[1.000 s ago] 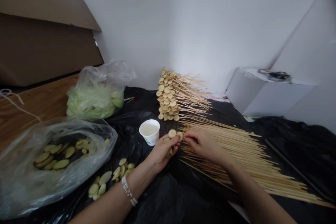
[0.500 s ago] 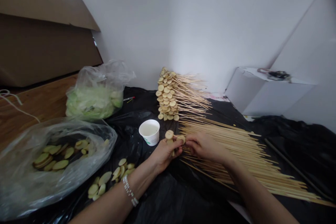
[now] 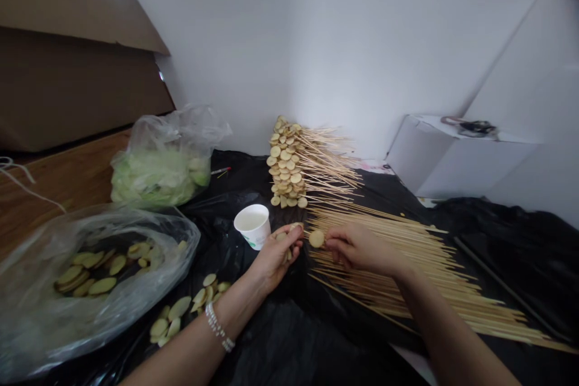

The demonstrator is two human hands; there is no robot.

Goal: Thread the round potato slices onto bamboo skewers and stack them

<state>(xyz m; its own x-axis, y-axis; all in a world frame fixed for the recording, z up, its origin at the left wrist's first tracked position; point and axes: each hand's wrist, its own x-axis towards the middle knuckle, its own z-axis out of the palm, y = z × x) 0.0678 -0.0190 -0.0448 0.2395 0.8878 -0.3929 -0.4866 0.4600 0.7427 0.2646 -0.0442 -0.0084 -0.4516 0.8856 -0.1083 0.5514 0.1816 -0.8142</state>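
My left hand [image 3: 277, 258] is closed around a few potato slices [image 3: 281, 236], partly hidden by its fingers. To its right, a round potato slice [image 3: 316, 239] sits on a thin wooden skewer, whose tip points toward my left fingers. My right hand [image 3: 355, 246] pinches this skewer just behind the slice; the rest of the stick is lost among the loose skewers [image 3: 434, 277] lying below that hand. Behind my left hand stands a white paper cup [image 3: 254, 228]. Loose potato slices [image 3: 180, 307] lie near my left forearm.
Finished potato skewers [image 3: 287, 163] are stacked against the wall. At left are an open plastic bag [image 3: 149, 307] holding slices and a bag of pale green vegetable pieces [image 3: 154, 175]. A white box [image 3: 443, 157] stands at right. Black plastic sheeting [image 3: 289, 338] covers the work surface.
My hands have drawn apart: the left moved slightly left with its slices, the right slightly right. The slice on the skewer now shows clear of my left fingers.
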